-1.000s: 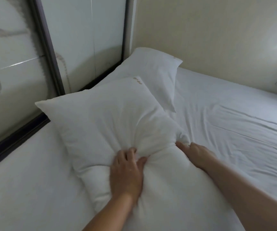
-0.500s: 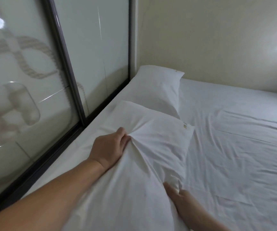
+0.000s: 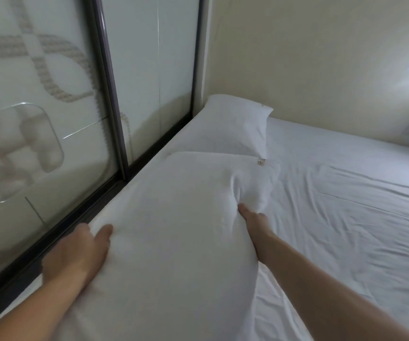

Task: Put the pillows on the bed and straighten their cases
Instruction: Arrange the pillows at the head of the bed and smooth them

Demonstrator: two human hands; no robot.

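The near pillow point(image 3: 173, 230) lies flat on the bed point(image 3: 346, 230), alongside the glass sliding door point(image 3: 75, 119) and just in front of the far pillow point(image 3: 233, 126), which sits in the corner by the door. The left hand point(image 3: 75, 257) rests open and flat on the pillow's door-side edge; the right hand point(image 3: 255, 217) is closed, pinching a bunch of case on the side away from the door. To smooth the case well, the left palm should likely pin its edge while the right draws the gathered cloth outward, away from the door, until the puckers flatten, then releases gently.
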